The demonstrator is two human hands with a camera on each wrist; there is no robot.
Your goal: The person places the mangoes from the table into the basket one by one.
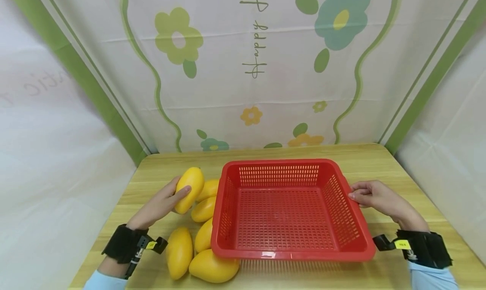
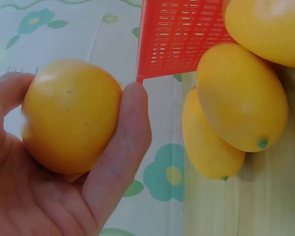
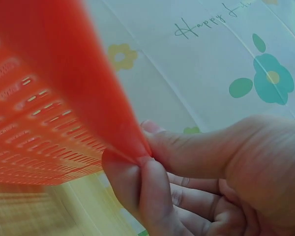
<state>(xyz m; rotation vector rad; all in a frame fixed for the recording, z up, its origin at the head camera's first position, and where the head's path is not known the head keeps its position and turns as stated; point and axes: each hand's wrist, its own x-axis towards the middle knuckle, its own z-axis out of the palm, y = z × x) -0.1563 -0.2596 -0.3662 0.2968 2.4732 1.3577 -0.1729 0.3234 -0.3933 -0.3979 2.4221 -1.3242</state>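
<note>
A yellow mango (image 1: 192, 184) is gripped between the thumb and fingers of my left hand (image 1: 161, 203), held up left of the basket. In the left wrist view the same mango (image 2: 71, 117) fills the grasp. My right hand (image 1: 383, 201) pinches the right rim of a red plastic basket (image 1: 355, 222). The right wrist view shows thumb and forefinger closed on that basket rim (image 3: 120, 118). No fruit shows inside the basket. Several mangoes lie on the table along its left side, among them one mango (image 1: 179, 253) at the front left and another mango (image 1: 214, 267) by the near corner.
A wooden table (image 1: 152, 172) carries everything. White cloth walls with a floral print (image 1: 228, 83) close off the back and both sides. The basket's near left corner overlaps the mangoes beside it in the head view.
</note>
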